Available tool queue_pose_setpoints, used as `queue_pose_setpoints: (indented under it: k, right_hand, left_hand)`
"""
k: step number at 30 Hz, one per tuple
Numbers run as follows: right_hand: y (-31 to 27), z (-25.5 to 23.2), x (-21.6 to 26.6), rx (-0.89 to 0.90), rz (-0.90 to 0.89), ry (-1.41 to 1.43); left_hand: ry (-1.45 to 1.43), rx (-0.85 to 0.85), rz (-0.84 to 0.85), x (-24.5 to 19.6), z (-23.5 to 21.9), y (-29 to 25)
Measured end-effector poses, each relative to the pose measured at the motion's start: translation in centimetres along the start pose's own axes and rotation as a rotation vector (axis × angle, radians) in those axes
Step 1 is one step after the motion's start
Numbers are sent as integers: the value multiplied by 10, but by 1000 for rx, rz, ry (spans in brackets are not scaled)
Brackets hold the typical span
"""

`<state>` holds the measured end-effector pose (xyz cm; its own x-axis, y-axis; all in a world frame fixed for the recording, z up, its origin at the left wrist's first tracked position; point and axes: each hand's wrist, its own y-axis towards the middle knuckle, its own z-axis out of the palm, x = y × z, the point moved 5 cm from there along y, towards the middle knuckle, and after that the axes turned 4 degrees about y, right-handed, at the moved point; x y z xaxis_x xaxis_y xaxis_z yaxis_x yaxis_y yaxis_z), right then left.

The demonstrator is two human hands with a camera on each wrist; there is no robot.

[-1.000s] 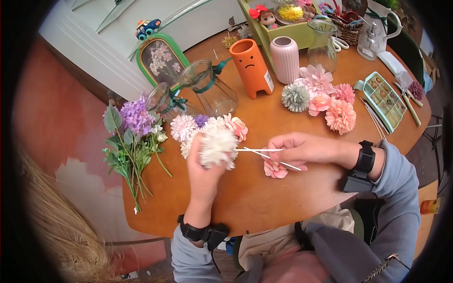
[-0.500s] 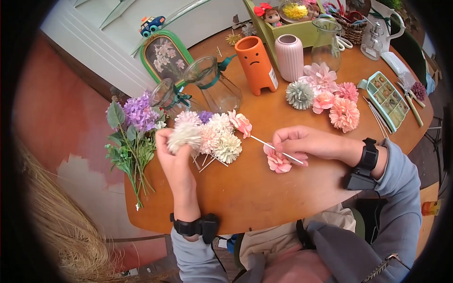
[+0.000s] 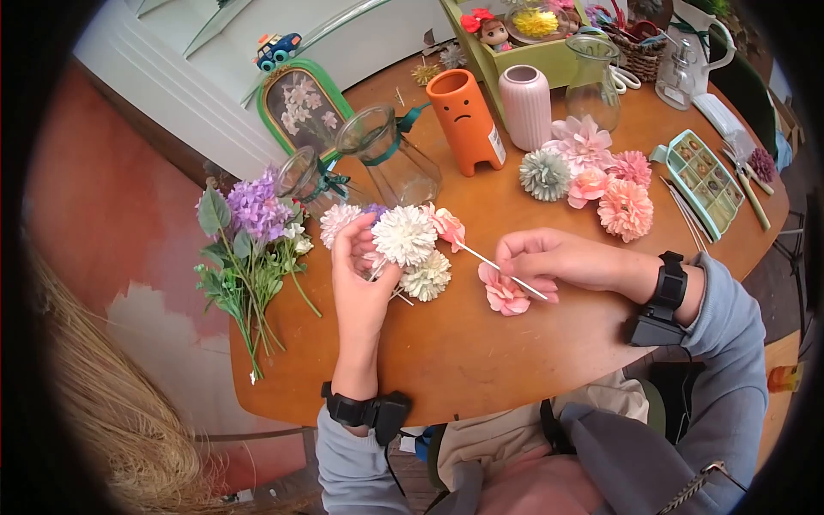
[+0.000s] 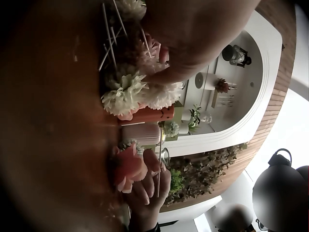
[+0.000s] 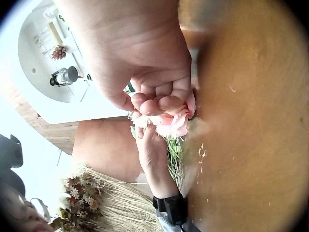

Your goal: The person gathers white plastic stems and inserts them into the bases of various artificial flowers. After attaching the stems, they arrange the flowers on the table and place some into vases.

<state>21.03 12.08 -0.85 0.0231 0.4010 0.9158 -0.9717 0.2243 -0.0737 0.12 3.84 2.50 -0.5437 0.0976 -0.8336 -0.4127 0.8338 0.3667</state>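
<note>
My left hand point(image 3: 360, 273) holds a white pompom-like flower point(image 3: 403, 234), fingers and thumb at its near side. Under and around it lie a cream flower point(image 3: 427, 276), a pale pink one point(image 3: 340, 225) and a pink rose point(image 3: 448, 227). Thin white stems point(image 4: 108, 36) stick out below the blooms in the left wrist view. My right hand point(image 3: 549, 260) pinches a slim white stick point(image 3: 489, 264) between thumb and fingers; its far end reaches the rose's edge. Another pink rose point(image 3: 505, 292) lies on the table under the right hand.
Glass vases point(image 3: 395, 167) with green ribbon, an orange vase point(image 3: 466, 120) and a pink ribbed vase point(image 3: 525, 107) stand behind. Purple flowers with green stems point(image 3: 257, 210) lie left. Loose blooms point(image 3: 625, 209), a compartment box point(image 3: 705, 184) and pliers point(image 3: 751, 197) sit right.
My left hand carried the white flower left, clear of the bunch, then back right over it. The right hand moved slightly right and keeps its pinch on the stick.
</note>
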Motion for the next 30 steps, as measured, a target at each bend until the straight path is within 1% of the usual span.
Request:
queue_pose_setpoints:
  k: [1,4,5,8,11,13,14,16,19,20,23,26,29,30]
  right_hand:
    - [0,-1,-1,4,-10,-3]
    - [-2,2,4,-18,-32,35]
    - [-2,1,4,-25,-34,38]
    - [-1,-1,4,-55,-41,45]
    - [-1,-6,2,-87,-61,61]
    - [1,-13,-4,-85,-86,87]
    - [1,-15,-5,-114,-61,46]
    - [1,-19,-5,-172,-13,-34]
    - [1,-12,-1,-163,-34,-15]
    - [1,-11,-1,-147,-24,-17]
    - [1,-8,-1,-106,-4,-18]
    - [2,-7,-2,-100,-16,-14]
    - [2,-9,-2,-117,-48,-20]
    - [2,-10,-2,-115,-60,-23]
  left_hand:
    - [54,-27,26,-7,-2,-1]
    - [-90,-158,147,-17,-8,-4]
    - [-181,-206,194,-19,-10,-6]
    - [-426,-2,388,-27,-10,-11]
    - [-397,517,205,-27,14,-19]
    - [-323,623,-12,-32,34,-26]
    - [-284,673,-122,-32,44,-30]
    - [-259,709,-126,-19,55,-33]
    - [-218,741,-139,-3,60,-36]
    - [-204,748,-145,-1,60,-36]
    - [-32,822,-124,-9,58,-35]
    - [97,767,-143,-12,55,-32]
    - [-62,681,-141,-5,55,-32]
    - [-82,635,-117,-6,53,-30]
